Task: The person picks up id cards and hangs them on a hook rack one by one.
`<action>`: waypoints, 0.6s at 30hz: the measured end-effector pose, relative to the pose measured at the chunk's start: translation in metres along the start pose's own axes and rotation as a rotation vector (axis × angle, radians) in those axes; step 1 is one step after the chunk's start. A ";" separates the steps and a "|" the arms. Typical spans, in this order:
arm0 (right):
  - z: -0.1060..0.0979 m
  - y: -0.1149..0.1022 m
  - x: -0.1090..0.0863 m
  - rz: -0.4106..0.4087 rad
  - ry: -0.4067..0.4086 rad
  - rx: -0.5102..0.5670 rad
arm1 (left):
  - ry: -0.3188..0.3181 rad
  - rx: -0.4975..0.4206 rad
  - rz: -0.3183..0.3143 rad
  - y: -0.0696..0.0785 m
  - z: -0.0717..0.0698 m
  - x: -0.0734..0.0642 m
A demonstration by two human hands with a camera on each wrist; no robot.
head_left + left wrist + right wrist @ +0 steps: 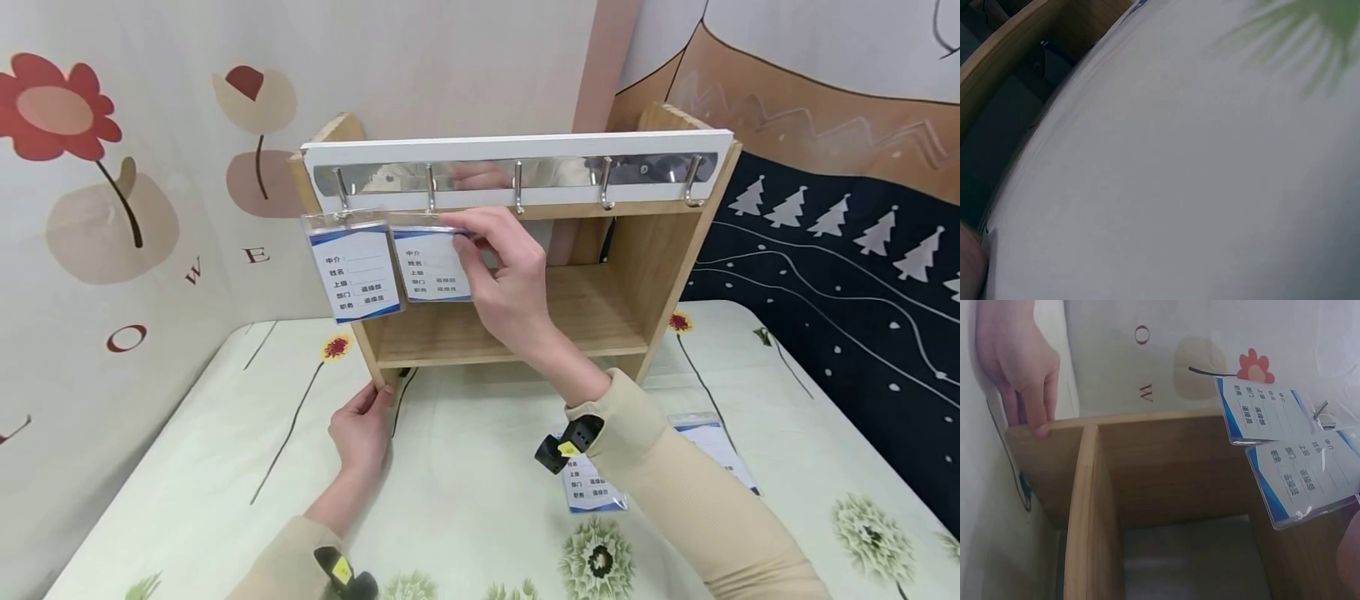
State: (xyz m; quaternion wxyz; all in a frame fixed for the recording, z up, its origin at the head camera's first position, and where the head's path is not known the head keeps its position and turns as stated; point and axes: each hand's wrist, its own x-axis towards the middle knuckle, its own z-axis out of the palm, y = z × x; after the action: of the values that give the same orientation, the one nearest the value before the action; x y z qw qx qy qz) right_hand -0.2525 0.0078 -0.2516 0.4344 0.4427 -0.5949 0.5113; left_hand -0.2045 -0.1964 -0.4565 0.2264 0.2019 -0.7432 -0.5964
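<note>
My right hand pinches the upper right edge of a clear-sleeved ID badge, just below the second metal hook of a small wooden shelf. Whether that hook passes through the sleeve is hard to tell. Beside it, another ID badge hangs from the leftmost hook; the two overlap slightly in the right wrist view. Low on the shelf's left side panel, my left hand grips the bottom corner between thumb and fingers. Only a sliver of a hand shows in the left wrist view.
Two more badges lie on the flower-printed tablecloth: one badge partly under my right wrist, another badge behind the forearm. Three further hooks line the white rail. A thin dark cord runs by the shelf's foot.
</note>
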 end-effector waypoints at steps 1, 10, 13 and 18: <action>0.001 0.000 0.001 -0.003 0.003 -0.005 | 0.001 -0.002 -0.001 0.000 0.000 0.000; 0.001 0.000 0.004 -0.014 0.005 -0.067 | -0.002 -0.010 -0.005 0.000 0.001 0.000; 0.001 0.000 0.005 -0.022 0.003 -0.080 | 0.001 -0.005 -0.006 0.001 0.001 0.000; 0.001 0.001 0.006 -0.031 -0.009 -0.090 | -0.004 0.014 -0.014 0.001 0.001 0.000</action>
State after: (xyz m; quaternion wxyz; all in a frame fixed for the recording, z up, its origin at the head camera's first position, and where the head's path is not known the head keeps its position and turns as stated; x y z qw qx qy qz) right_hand -0.2545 0.0064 -0.2464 0.4590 0.4340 -0.6122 0.4756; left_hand -0.2048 -0.1957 -0.4558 0.2192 0.2076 -0.7462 -0.5933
